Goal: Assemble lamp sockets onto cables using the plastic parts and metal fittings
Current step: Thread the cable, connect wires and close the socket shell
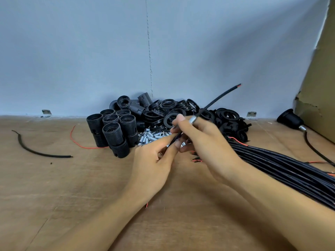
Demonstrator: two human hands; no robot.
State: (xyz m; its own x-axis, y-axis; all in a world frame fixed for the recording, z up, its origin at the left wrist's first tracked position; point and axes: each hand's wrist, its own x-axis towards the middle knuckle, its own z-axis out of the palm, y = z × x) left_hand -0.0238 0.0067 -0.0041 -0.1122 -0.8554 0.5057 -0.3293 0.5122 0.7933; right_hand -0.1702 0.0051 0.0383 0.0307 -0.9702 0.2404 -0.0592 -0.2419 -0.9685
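Two bare hands meet over the middle of the wooden bench (72, 187), both on one black cable (217, 98) that slants up and to the right, its cut end showing a red core. The left hand (154, 160) has a closed grip, thumb and forefinger pinching the lower part of the cable. The right hand (203, 140) has its fingers curled round the cable higher up, and a silver metal fitting (192, 120) sits on the cable right at its thumb and forefinger. Whether the fingers press the fitting itself cannot be told. Just behind the hands lies a heap of loose metal fittings (150, 137). To its left stands a cluster of black threaded sockets (116, 131), most of them upright, and behind it a pile of black plastic rings (181, 107) rests against the grey wall (90, 51). A thick bundle of cables (281, 163) runs from under the right hand off the right edge. At far right one socket on a cable (290, 118) lies beside a cardboard sheet (319, 87). On the left lie a short black cable scrap (36, 152) and a thin red wire (76, 140).
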